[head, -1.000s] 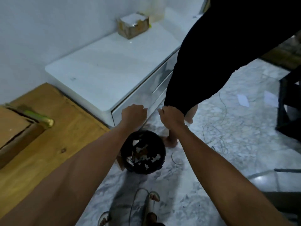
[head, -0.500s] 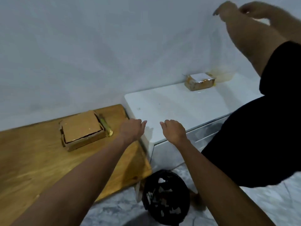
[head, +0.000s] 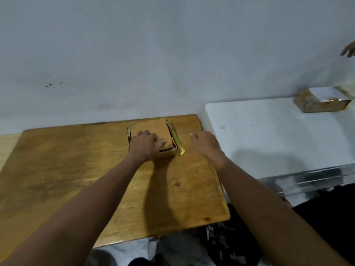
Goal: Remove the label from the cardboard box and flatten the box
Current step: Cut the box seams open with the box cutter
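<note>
The left hand (head: 147, 144) lies palm-down on top of the cardboard box (head: 153, 131), its fingers spread and fairly straight across the flat brown lid, the thumb reaching toward the box's near right corner; it presses or rests there rather than gripping. The right hand (head: 205, 144) is above the tabletop just to the right of the box, fingers loosely extended and holding nothing; whether it touches the wood is unclear. Both forearms are bare and reach in from the lower corners of the view.

The box is low, squarish and plain brown, with thin flap edges showing along its left and right sides and a paler front wall. It sits on the far right part of the wooden table (head: 67, 169), close to the wall. No label can be made out on its visible top. Touching its right side lies a yellow-green utility knife (head: 177, 143), long and narrow, pointing away from the person.

The table is a glossy honey-coloured slab with rounded corners, visible grain and a small dark knot near the right edge. Beside it on the right stands a white cabinet (head: 269, 135) with a smooth top and reflective front. At its far end rests a second box (head: 320, 101), brown and wrapped in shiny tape, with a white panel on top. Another person's fingers (head: 348, 51) show at the right edge. The wall (head: 153, 54) behind is pale grey and matte.
</note>
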